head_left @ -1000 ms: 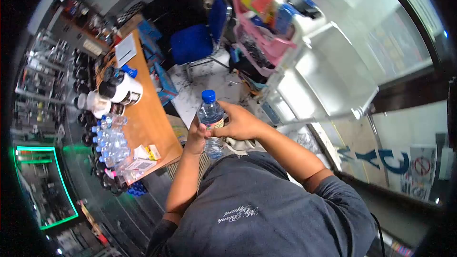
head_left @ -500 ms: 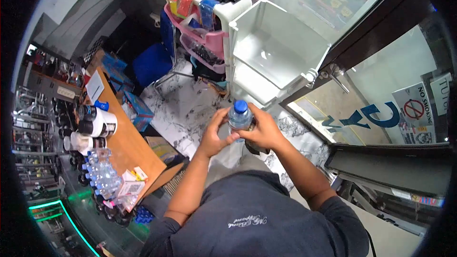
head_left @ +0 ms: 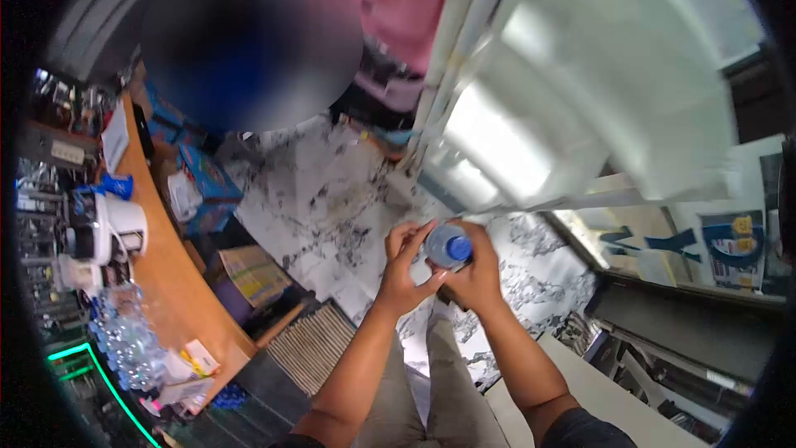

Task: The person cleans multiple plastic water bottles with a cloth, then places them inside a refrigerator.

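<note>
A clear plastic water bottle point(head_left: 448, 245) with a blue cap stands upright between my two hands, in front of my body. My left hand point(head_left: 404, 278) curls round its left side, thumb pointing across toward the other hand. On the opposite side, my right hand point(head_left: 479, 272) wraps the bottle, and its fingers are partly hidden behind it. The lower part of the bottle is covered by the hands. Beneath them lie the marbled floor and my legs.
A large white cabinet point(head_left: 572, 108), blurred, stands ahead right beside pink bins point(head_left: 410, 8). At left, a wooden counter point(head_left: 178, 282) carries several water bottles point(head_left: 128, 336) and white tubs point(head_left: 124, 224). A striped mat point(head_left: 311, 347) lies below it. A round blurred patch covers the upper left.
The view has shifted forward and down, so the white cabinet looms larger and my legs show. Both hands still hold the bottle, now lower and slightly right in view, its cap tipped rightward.
</note>
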The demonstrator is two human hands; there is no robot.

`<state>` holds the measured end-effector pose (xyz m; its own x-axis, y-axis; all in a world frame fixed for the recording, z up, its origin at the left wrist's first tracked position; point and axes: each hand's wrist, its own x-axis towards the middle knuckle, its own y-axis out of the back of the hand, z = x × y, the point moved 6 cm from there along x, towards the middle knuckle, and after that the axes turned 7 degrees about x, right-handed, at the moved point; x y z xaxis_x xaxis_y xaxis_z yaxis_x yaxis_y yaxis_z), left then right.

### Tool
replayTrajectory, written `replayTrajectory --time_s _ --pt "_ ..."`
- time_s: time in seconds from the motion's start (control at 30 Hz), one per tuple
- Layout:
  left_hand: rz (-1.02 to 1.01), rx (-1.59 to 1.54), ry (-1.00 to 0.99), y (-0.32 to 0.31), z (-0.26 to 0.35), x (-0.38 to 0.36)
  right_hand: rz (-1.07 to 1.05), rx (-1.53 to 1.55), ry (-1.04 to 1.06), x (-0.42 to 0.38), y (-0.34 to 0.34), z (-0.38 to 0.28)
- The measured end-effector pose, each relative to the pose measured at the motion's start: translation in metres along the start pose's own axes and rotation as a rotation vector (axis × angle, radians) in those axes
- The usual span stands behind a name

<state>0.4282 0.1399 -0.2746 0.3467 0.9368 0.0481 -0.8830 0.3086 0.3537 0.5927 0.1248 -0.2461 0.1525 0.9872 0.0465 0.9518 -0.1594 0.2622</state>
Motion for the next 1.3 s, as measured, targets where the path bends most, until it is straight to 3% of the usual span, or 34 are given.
replayTrajectory --time_s 0.07,0.1,0.2,0.37,0.5,0.67,0.7,0.73,0.8,0.9,1.0,1.03,1.1,1.13,1.2,1.23,1.3 --pt "0.060 -0.106 -0.005 -0.023 -0.066 0.005 0.056 -0.060 0.041 0.000 -0.023 0.050" --pt "0.083 -0.166 0.013 -0.038 -0.096 -0.003 0.090 0.043 -0.058 -0.004 -0.031 0.081" --pt "0.187 -0.157 0.000 -0.078 -0.169 -0.015 0.123 -0.155 -0.095 -0.008 -0.046 0.148" --pt "0.251 -0.254 -0.018 -0.130 -0.241 -0.031 0.238 -0.080 -0.134 -0.023 -0.058 0.254" --pt "0.276 -0.204 -0.104 -0.150 -0.254 -0.026 0.263 -0.208 0.008 -0.024 -0.051 0.280" --pt "0.198 -0.247 -0.275 -0.162 -0.254 0.024 0.366 0.190 0.088 0.022 -0.028 0.273" --pt "0.181 -0.288 -0.284 -0.166 -0.255 0.038 0.293 0.174 0.130 0.037 -0.029 0.270" --pt "0.160 -0.412 -0.234 -0.172 -0.258 0.053 0.386 0.244 0.046 0.047 -0.030 0.263" --pt "0.078 -0.182 -0.236 -0.175 -0.252 0.086 0.377 0.287 0.058 0.066 -0.022 0.273" --pt "0.036 -0.335 -0.145 -0.187 -0.252 0.119 0.318 0.445 -0.018 0.095 -0.009 0.289" --pt "0.051 -0.327 -0.089 -0.207 -0.254 0.154 0.433 0.442 -0.285 0.121 0.011 0.329" --pt "0.062 -0.304 -0.075 -0.213 -0.255 0.163 0.308 0.615 -0.214 0.137 0.013 0.342" --pt "-0.159 -0.646 0.136 -0.237 -0.256 0.171 0.045 0.954 -0.068 0.163 0.022 0.384" --pt "-0.203 -0.714 0.170 -0.245 -0.255 0.175 -0.257 1.833 -0.080 0.179 0.028 0.405" --pt "-0.217 -0.744 0.170 -0.262 -0.258 0.188 -0.081 3.433 -0.255 0.184 0.032 0.399" --pt "-0.191 -0.707 0.133 -0.270 -0.263 0.197 0.147 4.220 -0.376 0.185 0.027 0.389" --pt "-0.142 -0.629 0.067 -0.285 -0.274 0.209 0.313 4.419 0.555 0.196 0.031 0.365"
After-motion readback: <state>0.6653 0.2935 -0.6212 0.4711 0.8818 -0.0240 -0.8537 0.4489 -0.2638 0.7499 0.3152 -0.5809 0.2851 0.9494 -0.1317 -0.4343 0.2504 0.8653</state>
